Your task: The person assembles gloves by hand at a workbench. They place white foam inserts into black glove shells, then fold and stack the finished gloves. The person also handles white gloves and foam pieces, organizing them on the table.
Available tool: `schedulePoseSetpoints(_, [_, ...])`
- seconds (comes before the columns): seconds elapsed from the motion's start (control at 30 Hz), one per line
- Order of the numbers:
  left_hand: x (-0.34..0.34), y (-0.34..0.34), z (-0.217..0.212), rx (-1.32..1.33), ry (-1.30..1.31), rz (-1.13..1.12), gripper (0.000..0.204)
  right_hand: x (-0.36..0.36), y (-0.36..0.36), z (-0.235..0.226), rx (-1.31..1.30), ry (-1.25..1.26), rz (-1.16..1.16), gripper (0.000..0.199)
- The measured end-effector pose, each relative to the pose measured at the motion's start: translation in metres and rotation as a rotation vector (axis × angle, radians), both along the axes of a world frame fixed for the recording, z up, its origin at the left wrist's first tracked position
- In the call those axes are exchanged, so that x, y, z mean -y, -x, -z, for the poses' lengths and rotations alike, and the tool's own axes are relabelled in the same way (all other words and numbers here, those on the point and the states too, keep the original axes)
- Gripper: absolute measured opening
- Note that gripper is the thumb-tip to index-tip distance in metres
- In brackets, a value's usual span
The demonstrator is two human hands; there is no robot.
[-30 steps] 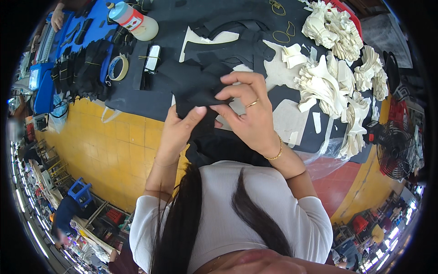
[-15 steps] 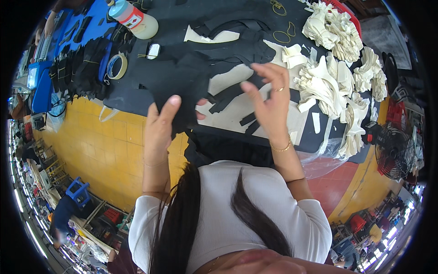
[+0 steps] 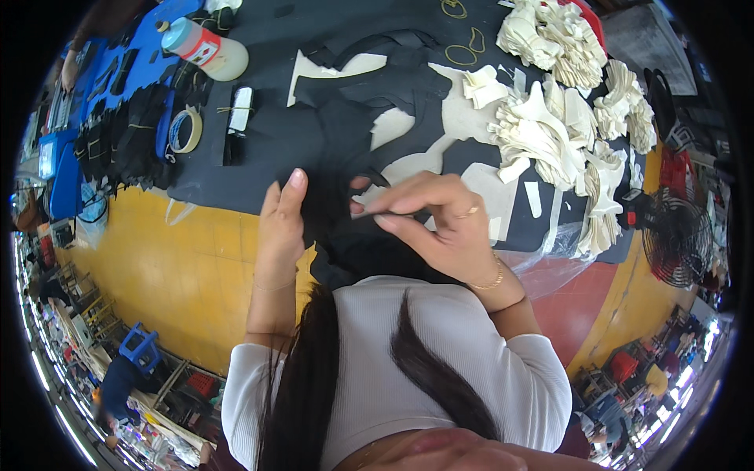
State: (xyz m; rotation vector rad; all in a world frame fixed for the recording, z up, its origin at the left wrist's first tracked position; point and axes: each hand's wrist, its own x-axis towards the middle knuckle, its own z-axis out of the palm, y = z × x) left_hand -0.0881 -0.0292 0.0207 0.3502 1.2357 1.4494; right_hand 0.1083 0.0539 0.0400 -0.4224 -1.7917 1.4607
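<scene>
Black fabric pieces (image 3: 328, 200) hang over the near edge of the table. My left hand (image 3: 280, 224) is closed around them, thumb on top and fingertips showing at their right side. From the right, my right hand (image 3: 445, 225) pinches a thin dark edge of fabric between thumb and fingers, close to the left fingertips. Just beyond my hands lie more loose black pieces (image 3: 353, 118) and flat cream pieces (image 3: 408, 166), partly overlapping. The fabric's lower part falls in front of my white top, and its full shape is hidden.
Bundled cream pieces (image 3: 538, 129) are heaped at the right, beside a fan (image 3: 677, 247). At the left are a bottle (image 3: 216, 55), a tape roll (image 3: 185, 130), a small white object (image 3: 241, 108) and black bundles (image 3: 126, 129). Rubber bands (image 3: 466, 52) lie at the back.
My right hand has come down and left from above the table, its spread fingers closing on the fabric edge. My left hand keeps its hold. The view has shifted slightly.
</scene>
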Motion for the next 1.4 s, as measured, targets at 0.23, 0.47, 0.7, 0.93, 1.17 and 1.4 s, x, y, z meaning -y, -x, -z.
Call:
schedulePoseSetpoints(0.23, [-0.005,0.006,-0.023,-0.087,-0.005,0.094,0.035,-0.006,-0.09,-0.002,-0.166,0.542,0.081,0.044])
schedulePoseSetpoints(0.47, [-0.007,-0.002,-0.024,-0.117,-0.003,0.147,0.033,-0.062,-0.089,0.052,0.954,-0.502,0.663,0.044])
schedulePoseSetpoints(0.7, [-0.007,-0.013,-0.023,-0.095,0.026,0.25,0.028,-0.033,-0.012,0.012,0.454,-0.411,0.49,0.042])
schedulePoseSetpoints(0.93, [0.002,-0.009,-0.013,0.042,0.007,0.213,0.04,-0.024,0.037,0.0,0.237,-0.661,0.437,0.037])
schedulePoseSetpoints(1.17, [0.002,0.017,-0.012,-0.081,-0.021,0.043,0.035,-0.029,0.009,0.02,0.389,0.259,0.481,0.025])
schedulePoseSetpoints(1.4, [0.004,0.019,-0.016,-0.138,-0.039,0.029,0.034,-0.04,0.013,0.037,0.369,-0.223,0.527,0.045])
